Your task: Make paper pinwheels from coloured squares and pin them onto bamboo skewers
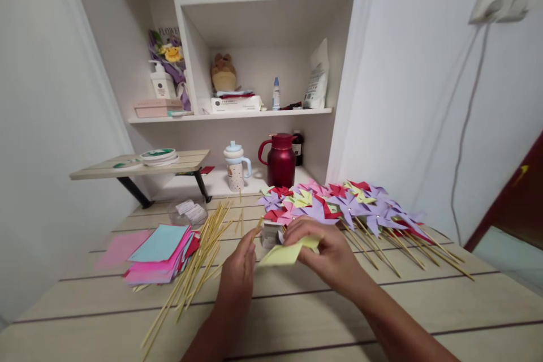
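Observation:
My left hand (pixel 238 266) is closed around a thin wooden stick (pixel 257 228), whose upper end pokes out above the fingers. Pinched in my right hand (pixel 324 251) is a piece of pale yellow paper (pixel 280 255), partly folded, its left corner close to my left fingers. Behind my hands a small grey-white box (pixel 270 235) is partly hidden. Finished paper pinwheels (pixel 348 206) in purple, red, pink and yellow lie on their sticks to the right. Left of my hands is a loose pile of wooden sticks (pixel 199 260).
A stack of coloured paper squares (pixel 163 243) lies at the left beside a clear plastic box (pixel 186 212). At the back stand a red thermos jug (pixel 281 161), a speckled cup (pixel 236 169) and a small raised wooden stand (pixel 97 166). Shelves (pixel 237 115) rise behind the table.

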`<state>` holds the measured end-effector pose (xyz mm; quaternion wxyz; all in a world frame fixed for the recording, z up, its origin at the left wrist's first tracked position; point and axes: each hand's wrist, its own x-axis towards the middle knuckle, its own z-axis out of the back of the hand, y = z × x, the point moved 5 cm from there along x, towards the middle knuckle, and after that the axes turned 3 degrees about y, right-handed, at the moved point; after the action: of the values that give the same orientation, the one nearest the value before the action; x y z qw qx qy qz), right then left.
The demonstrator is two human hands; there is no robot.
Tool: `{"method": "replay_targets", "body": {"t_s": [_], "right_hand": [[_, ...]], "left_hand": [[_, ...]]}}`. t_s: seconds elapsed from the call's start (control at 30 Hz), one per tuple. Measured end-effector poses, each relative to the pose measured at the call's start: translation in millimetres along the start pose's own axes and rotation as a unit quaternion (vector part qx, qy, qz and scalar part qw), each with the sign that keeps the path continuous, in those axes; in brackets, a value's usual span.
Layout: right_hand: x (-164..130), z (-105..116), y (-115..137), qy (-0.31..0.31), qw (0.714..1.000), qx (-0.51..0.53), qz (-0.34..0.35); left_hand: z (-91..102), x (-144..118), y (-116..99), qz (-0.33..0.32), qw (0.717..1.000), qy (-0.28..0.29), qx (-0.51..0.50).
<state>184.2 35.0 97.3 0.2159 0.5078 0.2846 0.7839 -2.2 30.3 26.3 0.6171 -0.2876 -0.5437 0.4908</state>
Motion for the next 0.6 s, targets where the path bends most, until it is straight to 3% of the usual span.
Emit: {"method": "replay_targets", "body": {"t_s": [0.07, 0.17, 0.33, 0.6], "right_hand": [[-1.3, -7.4, 18.0, 0.034, 0.992, -0.076, 0.099], [-3.5, -14.9, 25.0, 0.067, 0.974, -0.142, 0.161], [-2.3, -8.6, 18.3, 0.023, 0.975, -0.144, 0.169], [-2.0, 0.5, 23.6, -0.029, 0.978, -0.118, 0.17]], "left_hand": [[5.3, -3.0, -4.6, -0.027, 0.996, -0.018, 0.078], [14.6, -7.1, -7.0, -0.011, 0.985, -0.027, 0.168], [37.6, -9.5, -28.7, -0.071, 0.969, -0.105, 0.212], [26.5, -12.4, -46.9, -0.221, 0.943, -0.04, 0.248]]}}
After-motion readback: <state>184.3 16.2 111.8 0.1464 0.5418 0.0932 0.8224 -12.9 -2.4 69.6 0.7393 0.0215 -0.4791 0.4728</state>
